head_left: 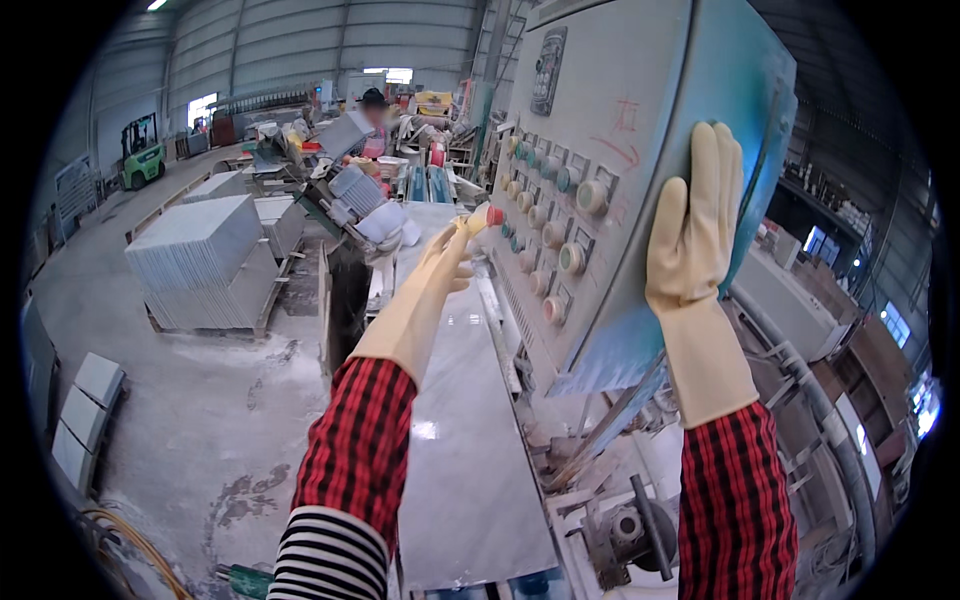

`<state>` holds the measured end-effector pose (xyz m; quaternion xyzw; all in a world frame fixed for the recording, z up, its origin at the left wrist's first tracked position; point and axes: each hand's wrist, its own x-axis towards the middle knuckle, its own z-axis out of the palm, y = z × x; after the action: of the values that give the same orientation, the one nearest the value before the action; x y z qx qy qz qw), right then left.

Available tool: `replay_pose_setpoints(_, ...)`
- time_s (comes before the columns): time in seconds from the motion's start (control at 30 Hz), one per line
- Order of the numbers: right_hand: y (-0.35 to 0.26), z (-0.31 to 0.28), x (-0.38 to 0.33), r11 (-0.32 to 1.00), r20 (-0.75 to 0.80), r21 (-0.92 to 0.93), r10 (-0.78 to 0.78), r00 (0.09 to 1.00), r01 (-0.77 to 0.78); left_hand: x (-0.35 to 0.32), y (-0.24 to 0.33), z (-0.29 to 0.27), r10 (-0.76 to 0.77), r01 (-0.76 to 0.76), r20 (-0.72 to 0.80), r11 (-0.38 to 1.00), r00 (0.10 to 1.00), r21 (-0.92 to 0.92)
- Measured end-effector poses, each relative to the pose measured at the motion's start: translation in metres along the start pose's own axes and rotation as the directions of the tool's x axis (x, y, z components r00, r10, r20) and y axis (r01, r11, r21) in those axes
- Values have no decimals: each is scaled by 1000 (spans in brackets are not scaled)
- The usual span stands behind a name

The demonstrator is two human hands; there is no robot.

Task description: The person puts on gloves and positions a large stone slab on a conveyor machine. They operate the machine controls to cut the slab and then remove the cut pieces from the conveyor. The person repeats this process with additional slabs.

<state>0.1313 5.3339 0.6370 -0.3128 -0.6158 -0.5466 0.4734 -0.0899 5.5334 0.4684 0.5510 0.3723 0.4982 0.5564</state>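
Observation:
My left hand (432,285), in a cream rubber glove, reaches forward to the left edge of a grey control cabinet (600,60). Its leading fingertips are at a red push button (494,215), with the other fingers loosely bent and apart. Whether the fingertips press the button or only touch it, I cannot tell. My right hand (697,235), gloved the same way, lies flat against the cabinet's blue-green side, fingers stretched upward and nothing held. Rows of round green and pale knobs (553,235) cover the cabinet's front.
A long wet pale slab (465,440) lies below my left arm. Stacked slabs (200,260) stand on a pallet at left, with a green forklift (142,152) beyond. Another person (372,125) is among machinery at the back. A motor-like fitting (628,530) sits low, near my right sleeve.

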Motion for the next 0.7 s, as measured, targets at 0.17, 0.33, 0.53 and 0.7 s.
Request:
replay_pose_setpoints(0.17,-3,7,8,998,-88,-4,-69,994,69,52,14,27,95,-90,-94,994,991,54)
replay_pose_setpoints(0.33,3,9,-2,998,-34,-11,-56,998,56,113,3,35,278,-225,-80,890,957,397)
replay_pose_setpoints(0.53,2,7,-2,1000,-14,-1,-30,999,30,101,-2,35,455,-349,-126,808,882,475)
replay_pose_setpoints(0.7,-2,7,1,999,-33,7,-45,998,45,80,-7,22,638,-562,-158,749,753,351)
